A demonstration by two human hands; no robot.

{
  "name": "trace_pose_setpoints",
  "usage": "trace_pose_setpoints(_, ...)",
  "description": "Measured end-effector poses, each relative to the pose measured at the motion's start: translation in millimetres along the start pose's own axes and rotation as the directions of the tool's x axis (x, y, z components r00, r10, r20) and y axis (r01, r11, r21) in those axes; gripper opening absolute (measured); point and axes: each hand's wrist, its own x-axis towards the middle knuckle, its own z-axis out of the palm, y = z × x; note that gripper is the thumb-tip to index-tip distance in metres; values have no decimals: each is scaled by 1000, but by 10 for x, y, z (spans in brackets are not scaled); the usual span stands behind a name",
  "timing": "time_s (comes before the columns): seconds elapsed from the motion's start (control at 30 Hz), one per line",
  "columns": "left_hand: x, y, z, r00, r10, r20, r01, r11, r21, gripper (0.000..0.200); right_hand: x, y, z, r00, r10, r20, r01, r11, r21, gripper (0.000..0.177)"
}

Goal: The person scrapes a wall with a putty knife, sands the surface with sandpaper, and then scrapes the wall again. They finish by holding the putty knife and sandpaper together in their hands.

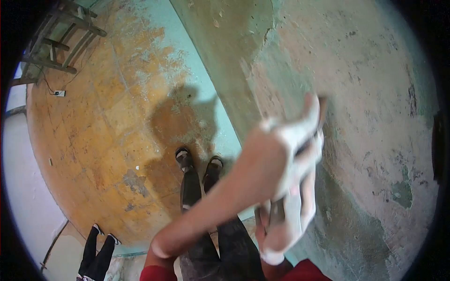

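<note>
Both my hands are raised in front of a rough, patchy wall [361, 117] with worn and peeling paint. My left hand [295, 140], on the arm that crosses the view, is closed at the upper part of a flat tool [323, 111], whose thin brown edge shows past the fingertips. Below it, my right hand [288, 222] has its fingers wrapped around a greyish handle-like part [277, 211]. Motion blurs the hands, and they hide most of the tool; I cannot tell its exact kind.
Dark wooden furniture with rungs [65, 40] stands at upper left, near a white socket box [60, 93] with a cord. My sandalled feet [183, 154] are on the worn orange floor [93, 140]. Another person's dark-trousered legs [97, 250] show at lower left. A pale strip [206, 79] borders the wall.
</note>
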Motion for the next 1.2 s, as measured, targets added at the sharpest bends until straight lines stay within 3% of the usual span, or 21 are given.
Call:
trace_pose_setpoints(0.03, -32, 73, 39, 993, -104, 60, 112, 981, -158, 50, -64, -77, -27, 997, 79, 22, -81, 994, 70, 68)
trace_pose_setpoints(0.1, 59, 1, -19, 1000, 18, 12, -18, 999, 29, 52, 23, -73, -79, 996, 45, 76, -51, 995, 80, 70)
trace_pose_setpoints(0.17, 273, -17, -174, 995, -89, 52, 91, 995, -48, 52, 205, -78, 27, 962, 245, 117, -249, 968, 14, 72)
trace_pose_setpoints(0.23, 244, -13, -193, 976, -199, 87, 208, 973, -101, 51, 208, -9, 93, 965, 186, 183, -203, 976, 82, 72)
trace_pose_setpoints(0.3, -14, -38, 58, 1000, 11, -26, -12, 999, -39, 48, 0, 58, 101, 987, -4, -162, 26, 990, 137, 69)
trace_pose_setpoints(0.33, -14, -70, 148, 994, 64, -88, -74, 990, -123, 47, -15, -95, -91, 989, 118, 85, -133, 973, 187, 70)
trace_pose_setpoints(0.43, 204, -155, -22, 986, 88, -144, -77, 994, 77, 40, 238, -35, -5, 990, 108, 94, -124, 973, 194, 63)
trace_pose_setpoints(0.47, 358, -99, -189, 979, -203, 14, 203, 979, 38, 42, 405, 112, 108, 998, 12, 64, -21, 989, 143, 59)
trace_pose_setpoints(0.5, 393, -175, -249, 980, -201, 13, 200, 979, 42, 42, 494, 247, 252, 996, -83, 29, 74, 970, 233, 55)
trace_pose_setpoints(0.57, 306, -414, -207, 995, -101, -15, 102, 993, 65, 47, 377, 253, 200, 985, 48, 163, -71, 987, 143, 54)
trace_pose_setpoints(0.63, -30, -790, 46, 953, -301, -24, 298, 950, -89, 46, 329, 538, 98, 968, 209, 139, -235, 949, 208, 56)
trace_pose_setpoints(0.7, -527, -1002, 288, 843, -538, 23, 538, 840, -74, 41, 192, 887, -218, 898, 397, 189, -410, 911, 34, 56)
trace_pose_setpoints(0.77, -1309, -1396, 670, 772, -628, 100, 628, 731, -267, 32, -50, 1141, -579, 758, 636, 147, -635, 770, -57, 55)
trace_pose_setpoints(0.83, -1805, -1265, 861, 629, -762, 152, 777, 622, -99, 36, -240, 1283, -951, 557, 826, 90, -825, 562, -56, 54)
trace_pose_setpoints(0.9, -2274, -1310, 1140, 726, -685, 70, 688, 723, -59, 46, -388, 1331, -1237, 540, 838, 81, -838, 544, -35, 52)
trace_pose_setpoints(0.97, -2058, -1050, 1073, 688, -715, 122, 725, 681, -101, 50, -459, 1292, -1316, 530, 845, 75, -847, 532, -16, 51)
trace_pose_setpoints(1.0, -1894, -882, 1014, 652, -738, 173, 759, 636, -140, 55, -494, 1175, -1298, 668, 739, 90, -736, 674, -68, 51)
trace_pose_setpoints(1.03, -1742, -769, 1002, 721, -679, 143, 691, 687, -225, 57, -521, 1034, -1269, 785, 609, 113, -598, 793, -117, 51)
trace_pose_setpoints(1.1, -1329, -383, 891, 878, -477, 41, 461, 820, -340, 65, -571, 722, -1121, 914, 404, 21, -402, 913, -71, 53)
trace_pose_setpoints(1.17, -1094, -120, 815, 973, -229, 12, 222, 928, -300, 67, -587, 710, -1074, 997, 27, -72, -34, 994, -102, 56)
trace_pose_setpoints(1.2, -1023, -66, 788, 979, -199, 45, 204, 942, -266, 68, -614, 453, -1049, 986, 163, 47, -165, 985, 55, 57)
